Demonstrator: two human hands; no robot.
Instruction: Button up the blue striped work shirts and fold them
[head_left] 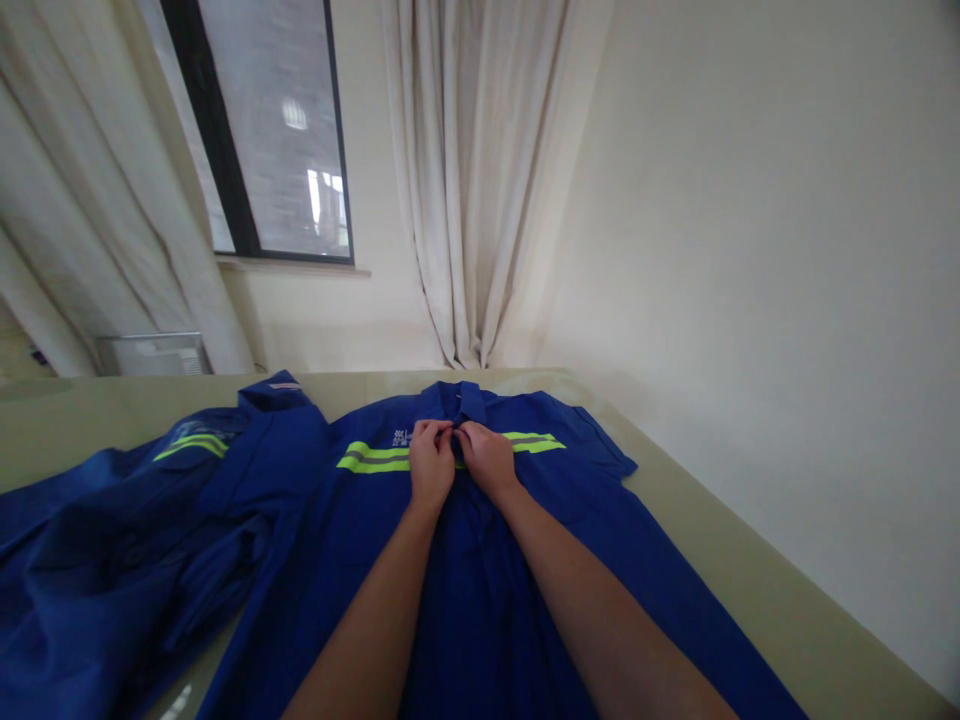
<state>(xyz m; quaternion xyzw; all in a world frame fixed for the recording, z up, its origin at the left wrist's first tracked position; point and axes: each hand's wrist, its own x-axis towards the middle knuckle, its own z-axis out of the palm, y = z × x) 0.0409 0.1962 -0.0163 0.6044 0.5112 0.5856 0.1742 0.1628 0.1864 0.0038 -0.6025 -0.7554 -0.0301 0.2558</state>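
A blue work jacket (375,520) with a yellow-green and grey reflective band across its chest lies spread out, its collar (454,400) pointing away from me. Just below that collar, my left hand (433,462) pinches the front edge of the jacket. My right hand (486,457) is closed on the front edge beside it, and the fingertips of both hands nearly meet. Whatever small part lies between the fingers is hidden. White lettering shows on the chest next to my left hand.
A second blue garment (142,560) with a similar band lies crumpled at the left, against the jacket. Both rest on a pale green surface (720,520). A wall (787,250) borders it on the right. Curtains (472,180) and a window (277,130) are behind.
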